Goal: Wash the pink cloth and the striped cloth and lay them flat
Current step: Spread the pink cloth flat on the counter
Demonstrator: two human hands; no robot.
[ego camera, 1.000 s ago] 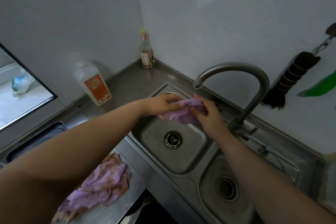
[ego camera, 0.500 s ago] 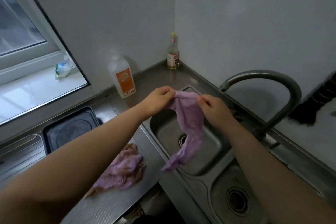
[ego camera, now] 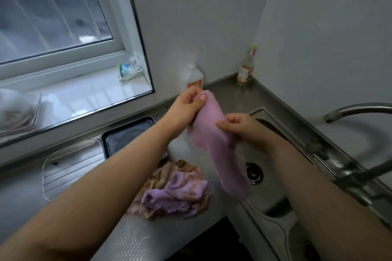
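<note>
The pink cloth (ego camera: 220,150) hangs in the air over the left edge of the sink (ego camera: 273,195). My left hand (ego camera: 186,106) pinches its top corner between thumb and fingers. My right hand (ego camera: 241,127) pinches its right edge a little lower. The cloth's lower end dangles toward the drain (ego camera: 254,172). The striped cloth (ego camera: 176,190), brown and purple, lies crumpled on the steel counter (ego camera: 135,237) left of the sink, below my left forearm.
A curved tap (ego camera: 358,110) arches over the sink from the right. A white bottle with an orange label (ego camera: 194,79) and a small glass bottle (ego camera: 246,70) stand at the back wall. A drainboard (ego camera: 72,163) and dark tray (ego camera: 129,135) lie left, under the window.
Both hands lifted the pink cloth out from under the tap and drew it left, where it unfolds and hangs down. My view swung left toward the window.
</note>
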